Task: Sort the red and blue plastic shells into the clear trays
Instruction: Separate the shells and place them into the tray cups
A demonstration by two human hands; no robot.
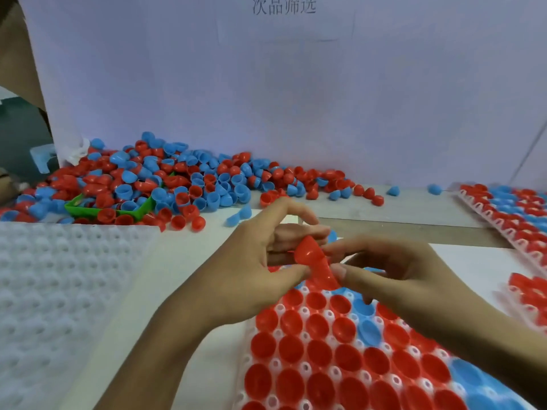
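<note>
A stack of nested red shells (316, 266) is held above the far end of a clear tray (299, 312) whose cups hold red shells and a band of blue ones. My left hand (266, 258) grips the stack from the left, thumb under and fingers over it. My right hand (381, 267) pinches the stack's lower end from the right. A blue shell shows behind my left fingertips, partly hidden. A big loose pile of red and blue shells (165, 182) lies at the back left of the table.
A green bin (88, 208) sits half buried in the pile. An empty clear tray stack (59, 291) lies at the left. Filled trays (509, 208) stand at the right edge, another (529, 294) below. A white board (296, 99) walls the back.
</note>
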